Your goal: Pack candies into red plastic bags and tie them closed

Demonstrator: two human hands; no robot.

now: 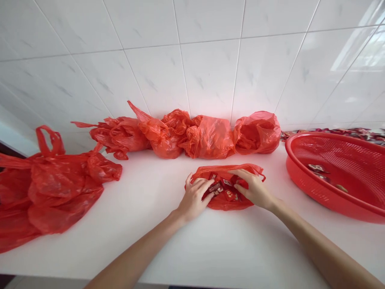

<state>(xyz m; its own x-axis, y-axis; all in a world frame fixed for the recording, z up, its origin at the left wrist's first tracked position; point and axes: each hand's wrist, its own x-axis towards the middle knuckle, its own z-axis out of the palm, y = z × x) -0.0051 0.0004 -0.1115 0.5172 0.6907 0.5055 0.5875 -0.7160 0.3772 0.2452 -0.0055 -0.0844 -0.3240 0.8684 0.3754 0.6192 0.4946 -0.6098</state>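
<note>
A red plastic bag (230, 205) lies with its mouth open on the white counter, in front of me. Small wrapped sweets (222, 188), mostly red and dark with pale lettering, show inside it. My left hand (195, 196) rests at the bag's left edge, fingers apart, with the thumb and fingertips by the sweets. From the right, my right hand (252, 188) reaches into the mouth. Its thumb and fingers are spread, and some fingertips are hidden by the bag and sweets. No item shows clearly gripped in either hand.
Several filled red plastic bags (210, 136) stand in a row against the tiled wall (207, 76). Larger red bags (66, 188) lie at the left. On the right, a red perforated basket (327, 192) holds a few small packets (319, 170); more wrapped pieces (345, 131) lie behind it.
</note>
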